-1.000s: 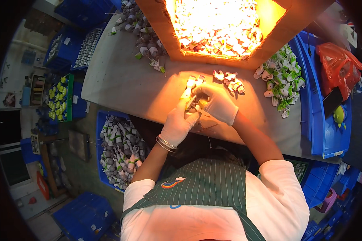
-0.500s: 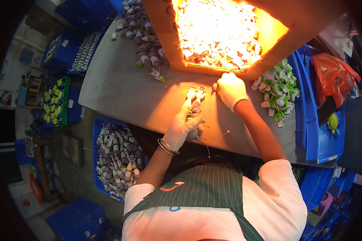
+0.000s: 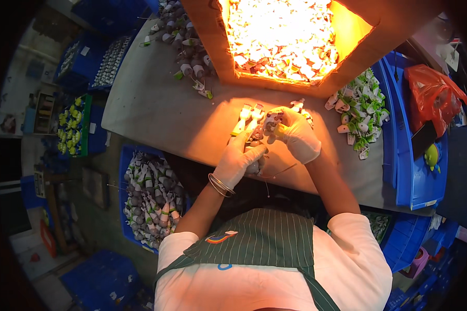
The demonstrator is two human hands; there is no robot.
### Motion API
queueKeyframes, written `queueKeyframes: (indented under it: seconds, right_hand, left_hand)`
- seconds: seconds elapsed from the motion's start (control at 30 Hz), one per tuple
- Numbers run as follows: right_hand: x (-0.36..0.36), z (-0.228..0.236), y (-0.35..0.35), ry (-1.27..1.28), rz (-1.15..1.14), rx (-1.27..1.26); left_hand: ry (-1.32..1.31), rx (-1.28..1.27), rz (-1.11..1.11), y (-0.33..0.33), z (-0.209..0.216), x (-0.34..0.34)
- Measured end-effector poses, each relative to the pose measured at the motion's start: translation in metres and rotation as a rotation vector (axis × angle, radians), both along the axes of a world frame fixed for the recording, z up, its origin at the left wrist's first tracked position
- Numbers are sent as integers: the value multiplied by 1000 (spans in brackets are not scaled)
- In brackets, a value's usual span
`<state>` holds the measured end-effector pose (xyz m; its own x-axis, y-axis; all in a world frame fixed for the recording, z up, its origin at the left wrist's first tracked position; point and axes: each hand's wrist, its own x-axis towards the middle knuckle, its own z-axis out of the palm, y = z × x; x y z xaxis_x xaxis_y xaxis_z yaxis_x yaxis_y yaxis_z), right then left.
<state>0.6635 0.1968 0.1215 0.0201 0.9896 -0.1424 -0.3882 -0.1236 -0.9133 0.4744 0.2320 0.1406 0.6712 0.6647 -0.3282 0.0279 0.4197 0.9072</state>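
Note:
My left hand (image 3: pixel 234 160), in a white glove, is closed around a small bunch of toy pieces (image 3: pixel 253 123) with white tips and a green part. Grey round parts (image 3: pixel 254 167) hang below its thumb, with thin strings trailing over the table edge. Close beside it, my gloved right hand (image 3: pixel 302 141) pinches a small dark-and-white piece (image 3: pixel 273 122); its exact kind is too small to tell. Beyond the right hand lies a little heap of white and brown pieces (image 3: pixel 302 109) on the lit table. Fingers partly hide what both hands hold.
A brightly lit cardboard box (image 3: pixel 275 80) full of small pieces stands at the table's far side. White-and-green parts (image 3: pixel 359 111) are piled right, grey-and-white ones (image 3: pixel 192 62) at far left. Blue trays (image 3: pixel 420 181) edge the right; a blue crate (image 3: pixel 123 207) of toys stands lower left.
My right hand has come back from near the box, toward my left hand, and now shows a small piece in its fingers. The heap it covered is visible. My left hand has barely moved.

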Motion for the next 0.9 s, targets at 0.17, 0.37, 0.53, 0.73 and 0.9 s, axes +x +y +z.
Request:
queueKeyframes:
  seconds: [0.17, 0.37, 0.53, 0.73, 0.9]
  right_hand:
    - [-8, 5, -5, 78, -34, -79]
    - [-24, 1, -11, -6, -226, -50]
    - [-22, -21, -14, 184, -265, -25]
    - [27, -11, -30, -388, -291, 47]
    - [107, -31, -36, -1763, -443, 61]
  left_hand:
    - [-4, 11, -12, -5, -3, 3]
    - [235, 395, 44, -18, -18, 12]
    - [331, 1057, 127, -18, -23, 21]
    - [120, 54, 48, -11, -2, 11]
    - [139, 22, 83, -7, -2, 5]
